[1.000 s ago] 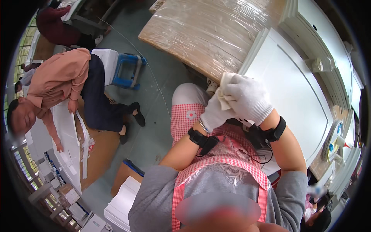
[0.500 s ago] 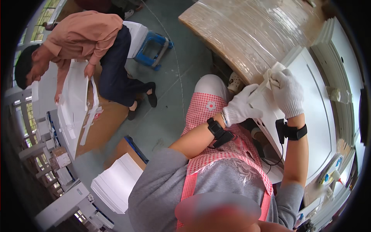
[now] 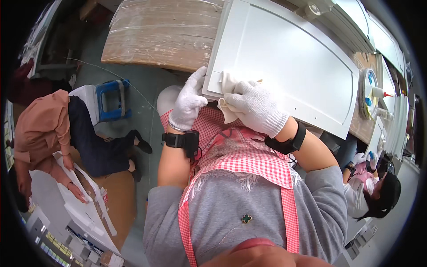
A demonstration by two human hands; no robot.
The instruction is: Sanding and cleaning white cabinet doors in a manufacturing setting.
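Note:
A white framed cabinet door panel (image 3: 289, 58) lies flat in front of me on a stack of similar panels. In a white knit glove, my right hand (image 3: 260, 104) holds a cream cloth (image 3: 228, 115) against the panel's near left corner. Part of the cloth spreads on the panel's face, and a fold hangs over its near edge. My left hand (image 3: 189, 103), also gloved, is beside the panel's left edge with thumb and fingers apart and nothing in it. Its fingertips come close to the edge; whether they touch it I cannot tell.
A plastic-wrapped brown stack (image 3: 164, 33) adjoins the panel on the left. A blue step stool (image 3: 112, 100) stands farther left, near a person (image 3: 49, 129) handling white strips over cardboard. At the right are a round tray with a glue bottle (image 3: 380, 92) and another gloved person (image 3: 369, 191).
The view has swung right, bringing the panel to the middle and a second person into sight. My right hand has come down flatter over the cloth, and my left hand now points up along the panel's edge.

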